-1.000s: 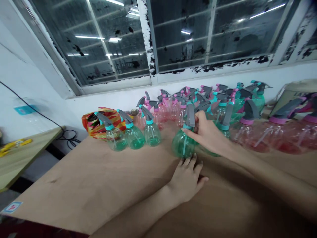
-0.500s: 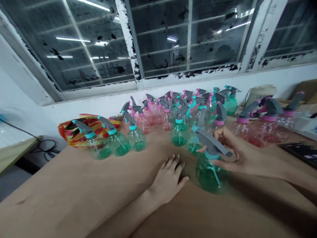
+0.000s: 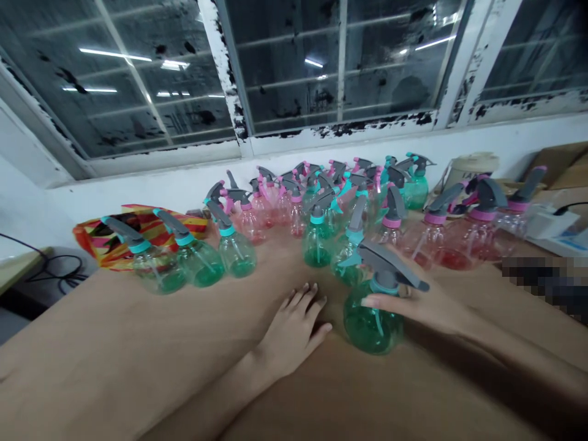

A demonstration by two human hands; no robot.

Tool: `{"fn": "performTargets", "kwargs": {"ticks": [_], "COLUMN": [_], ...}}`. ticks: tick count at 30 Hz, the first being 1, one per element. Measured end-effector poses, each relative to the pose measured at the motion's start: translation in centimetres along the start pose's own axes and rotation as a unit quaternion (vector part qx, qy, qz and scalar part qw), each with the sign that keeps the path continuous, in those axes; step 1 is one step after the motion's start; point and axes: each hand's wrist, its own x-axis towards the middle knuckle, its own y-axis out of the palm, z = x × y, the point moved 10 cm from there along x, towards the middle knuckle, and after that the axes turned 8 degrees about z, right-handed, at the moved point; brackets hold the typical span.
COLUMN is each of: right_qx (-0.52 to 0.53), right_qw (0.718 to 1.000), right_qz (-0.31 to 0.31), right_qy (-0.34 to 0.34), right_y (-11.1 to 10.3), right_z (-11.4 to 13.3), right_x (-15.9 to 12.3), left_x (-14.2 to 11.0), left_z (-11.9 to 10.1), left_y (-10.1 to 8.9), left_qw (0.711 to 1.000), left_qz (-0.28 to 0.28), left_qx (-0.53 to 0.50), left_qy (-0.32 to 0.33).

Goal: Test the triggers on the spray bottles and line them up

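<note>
My left hand (image 3: 291, 331) lies flat on the brown table top (image 3: 151, 355), fingers stretched and slightly apart, holding nothing. To its right, my right hand (image 3: 427, 303) is closed around the upper body of a green spray bottle (image 3: 373, 324) with a grey trigger head and teal collar. The thumb presses on the bottle's shoulder; the other fingers are hidden behind it. Right behind stands another green spray bottle (image 3: 346, 260), and beside that one more green spray bottle (image 3: 316, 242). Three green spray bottles (image 3: 236, 254) stand in a slanted row on the left.
Pink spray bottles (image 3: 454, 245) stand at the right, with several more pink and green ones crowded along the wall. A red-and-yellow bag (image 3: 96, 242) lies at the left. A pale tub (image 3: 473, 168) and a cardboard box (image 3: 563, 162) sit at the back right.
My right hand has slid down from the spray head to the bottle's upper body, its thumb now on the shoulder. The left hand stays flat. The whole view has shifted slightly.
</note>
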Motion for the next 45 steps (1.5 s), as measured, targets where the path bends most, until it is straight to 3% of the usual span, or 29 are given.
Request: {"fn": "performTargets", "kwargs": {"ticks": [2,8,17,22,26,34,45], "right_qx": [0.006,0.088,0.088,0.075,0.058,0.020,0.103], "right_qw": [1.000,0.994,0.991,0.992,0.992,0.990,0.983], "right_qz": [-0.007,0.052,0.089,0.088,0.081,-0.017,0.033], "right_qy": [-0.012,-0.029,-0.044,-0.059,-0.078,-0.140,-0.147], "right_y": [0.3,2.2,4.1,4.1,3.9,2.2,2.6], "right_z": [0.4,1.2,3.3,3.6,3.4,5.0,5.2], "right_x": [0.5,1.4,2.9,3.9,3.8,3.0,2.8], "left_x": [0.0,0.0,-0.1,0.0,0.3,0.4,0.5], "left_z": [0.0,0.0,0.2,0.7,2.3,3.7,3.8], "left_y": [0.0,0.1,0.4,0.0,0.0,0.4,0.3], "left_qw": [1.000,1.000,0.999,0.999,0.998,0.996,0.998], "left_qz": [0.003,0.008,0.006,0.003,-0.018,-0.043,-0.030], "left_qx": [-0.006,-0.015,-0.030,-0.039,-0.044,-0.029,-0.024], "left_qy": [-0.003,-0.002,-0.007,-0.003,-0.044,-0.078,-0.058]}}
